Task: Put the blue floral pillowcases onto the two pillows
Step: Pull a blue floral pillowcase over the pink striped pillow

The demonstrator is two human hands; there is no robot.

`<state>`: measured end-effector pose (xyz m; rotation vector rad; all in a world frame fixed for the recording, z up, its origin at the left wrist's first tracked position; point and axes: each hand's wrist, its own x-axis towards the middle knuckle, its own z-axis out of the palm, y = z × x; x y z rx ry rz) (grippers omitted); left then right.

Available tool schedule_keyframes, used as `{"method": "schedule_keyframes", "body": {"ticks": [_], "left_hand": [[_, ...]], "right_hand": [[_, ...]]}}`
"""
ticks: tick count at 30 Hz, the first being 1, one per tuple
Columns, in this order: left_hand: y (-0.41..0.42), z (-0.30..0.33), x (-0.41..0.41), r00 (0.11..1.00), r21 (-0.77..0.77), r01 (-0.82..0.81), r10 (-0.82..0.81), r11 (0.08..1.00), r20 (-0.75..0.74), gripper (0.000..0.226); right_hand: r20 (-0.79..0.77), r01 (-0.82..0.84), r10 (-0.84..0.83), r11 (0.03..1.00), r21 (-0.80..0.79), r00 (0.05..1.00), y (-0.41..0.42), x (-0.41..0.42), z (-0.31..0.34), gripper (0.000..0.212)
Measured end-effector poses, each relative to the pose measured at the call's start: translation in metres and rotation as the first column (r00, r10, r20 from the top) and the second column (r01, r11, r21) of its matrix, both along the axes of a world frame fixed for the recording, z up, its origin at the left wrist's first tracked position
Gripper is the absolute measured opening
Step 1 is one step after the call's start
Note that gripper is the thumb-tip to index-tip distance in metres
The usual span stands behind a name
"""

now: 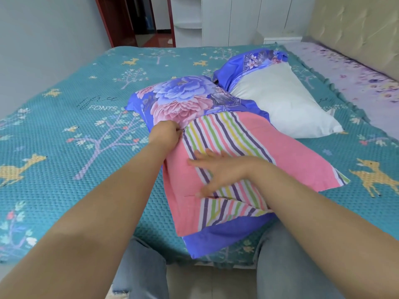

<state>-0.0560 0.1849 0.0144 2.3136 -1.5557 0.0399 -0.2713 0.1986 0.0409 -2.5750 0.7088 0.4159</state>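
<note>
Your left hand (pixel 167 132) pinches the floral pillowcase (pixel 183 98) at its mouth; your right hand (pixel 218 169) lies flat, fingers spread, on the striped pillow (pixel 248 147) — half inside the case. The white pillow (pixel 278 100) sits just beyond, its own case (pixel 254 61) bunched at the far end. Both rest on the teal bedspread (pixel 75 147) — broad bare cover to your left, headboard (pixel 356 29) right, doorway (pixel 138 20) beyond.

A home bedroom; a bed (pixel 86 130) with a teal deer-patterned cover fills the frame; padded headboard (pixel 354 24) upper right; white wardrobe (pixel 228 18) and open doorway (pixel 146 20) at top.
</note>
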Motion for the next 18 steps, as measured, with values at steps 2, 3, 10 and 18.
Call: {"method": "schedule_keyframes", "body": {"ticks": [2, 3, 10, 18], "left_hand": [[0.002, 0.001, -0.003, 0.995, -0.063, -0.028, 0.021, 0.998, -0.102, 0.022], [0.002, 0.003, -0.004, 0.981, -0.096, -0.046, 0.027, 0.994, -0.191, 0.023], [0.007, 0.024, 0.0, 0.775, -0.064, -0.11, 0.045, 0.992, -0.631, 0.03], [0.035, 0.01, -0.04, 0.956, -0.091, -0.016, -0.011, 0.996, -0.292, 0.033]], "right_hand": [[0.272, 0.162, -0.129, 0.982, -0.101, 0.953, -0.009, 0.011, 0.009, 0.082], [0.353, 0.235, -0.156, 0.952, -0.194, 0.922, -0.011, 0.018, 0.008, 0.081], [0.149, 0.242, -0.205, 0.924, -0.298, 0.967, -0.013, 0.056, -0.046, 0.111], [0.124, 0.371, -0.349, 0.885, -0.281, 0.929, -0.035, 0.076, -0.061, 0.119]]}}
